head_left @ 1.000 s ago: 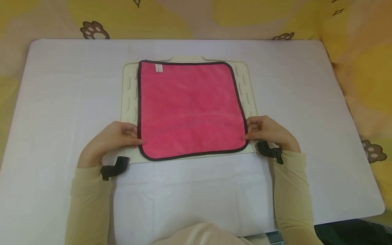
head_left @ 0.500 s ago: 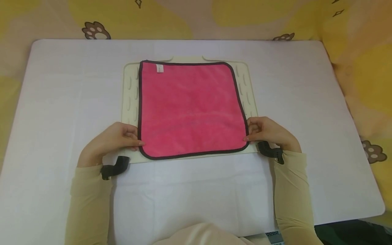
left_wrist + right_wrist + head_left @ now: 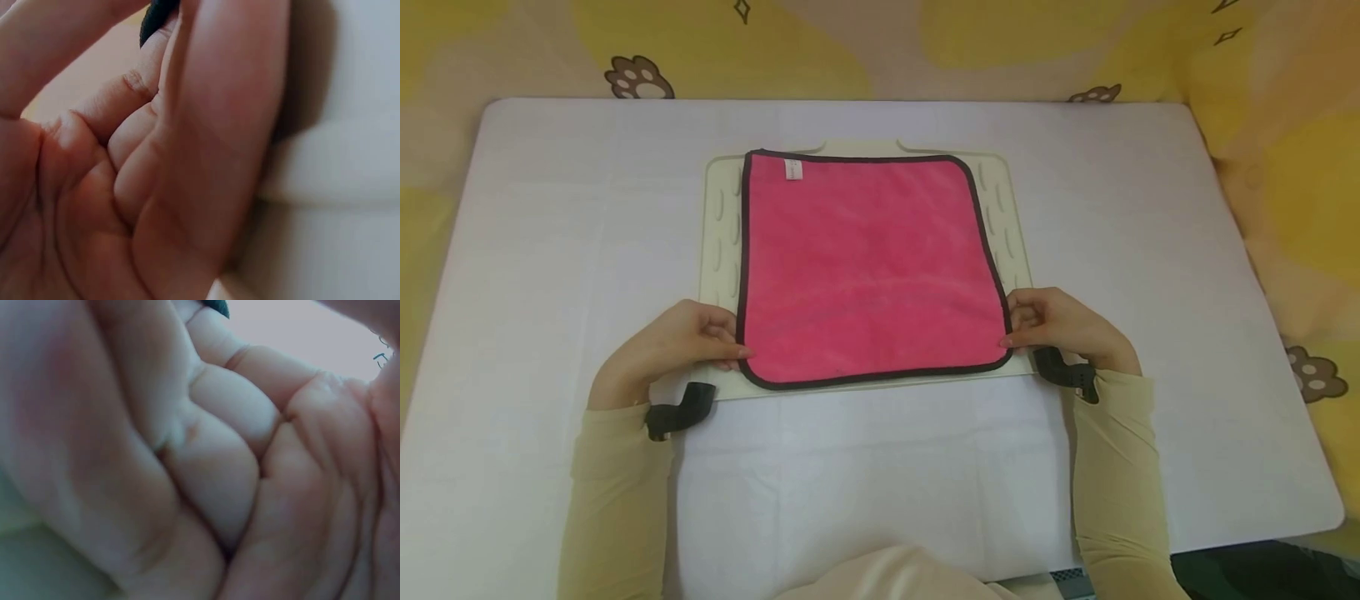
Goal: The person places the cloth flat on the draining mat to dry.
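Observation:
A pink cloth [image 3: 872, 267] with a dark border lies spread over a cream board [image 3: 718, 250] in the head view. A small white tag [image 3: 793, 170] shows near its far left corner. My left hand [image 3: 681, 342] pinches the cloth's left edge close to the near corner, thumb on top. Across from it, my right hand [image 3: 1060, 325] pinches the right edge near the other near corner. In the left wrist view the curled left hand [image 3: 94, 187] fills most of the picture, with a bit of dark border at the top. The right wrist view likewise shows curled fingers [image 3: 219, 462].
The board rests on a white-covered table [image 3: 1150, 250]. A yellow patterned curtain [image 3: 880, 50] hangs behind and along the right side. A black wrist device [image 3: 681, 411] sits at the left wrist, and another black device [image 3: 1063, 371] at the right.
Hands and cloth hold nearly the same places. The near edge of the cloth has shifted very slightly away from the person; the whole view has drifted a little.

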`<move>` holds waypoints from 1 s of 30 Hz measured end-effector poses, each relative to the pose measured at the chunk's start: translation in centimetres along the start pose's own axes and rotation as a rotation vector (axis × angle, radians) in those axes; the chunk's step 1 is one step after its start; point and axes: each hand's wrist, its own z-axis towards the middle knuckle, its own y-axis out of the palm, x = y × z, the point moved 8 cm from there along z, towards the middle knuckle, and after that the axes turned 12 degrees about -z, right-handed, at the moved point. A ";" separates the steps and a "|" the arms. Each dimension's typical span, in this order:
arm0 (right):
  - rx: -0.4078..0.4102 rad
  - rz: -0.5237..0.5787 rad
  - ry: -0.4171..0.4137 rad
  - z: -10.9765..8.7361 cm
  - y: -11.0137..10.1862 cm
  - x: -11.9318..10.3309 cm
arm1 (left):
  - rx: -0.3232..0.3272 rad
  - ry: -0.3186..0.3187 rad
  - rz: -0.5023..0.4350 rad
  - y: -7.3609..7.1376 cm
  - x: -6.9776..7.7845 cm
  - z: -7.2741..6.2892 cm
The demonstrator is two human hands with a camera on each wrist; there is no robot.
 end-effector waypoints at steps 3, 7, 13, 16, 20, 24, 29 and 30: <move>-0.001 0.013 -0.006 0.0 0.0 0.0 | 0.002 -0.003 0.022 -0.1 0.0 -0.1; -0.004 0.026 -0.011 0.0 0.0 -0.1 | 0.000 0.009 0.025 -0.1 0.1 -0.2; -0.010 0.044 -0.028 -0.2 -0.2 0.1 | -0.014 0.027 0.007 -0.1 0.1 0.0; -0.015 0.051 -0.040 -0.3 -0.2 0.1 | -0.018 0.028 0.002 -0.1 0.0 0.1; -0.003 0.052 -0.035 -0.2 -0.2 0.3 | -0.014 0.030 -0.004 -0.1 -0.1 0.2; 0.036 0.041 0.041 -0.1 -0.3 0.8 | 0.016 0.022 0.006 -0.4 -0.4 -0.2; 0.216 -0.132 0.107 0.0 -2.6 0.2 | 0.139 0.056 0.039 -2.3 0.4 -0.7; 0.272 -0.191 0.111 0.1 -3.4 -0.3 | 0.176 0.063 0.071 -2.9 0.9 -0.7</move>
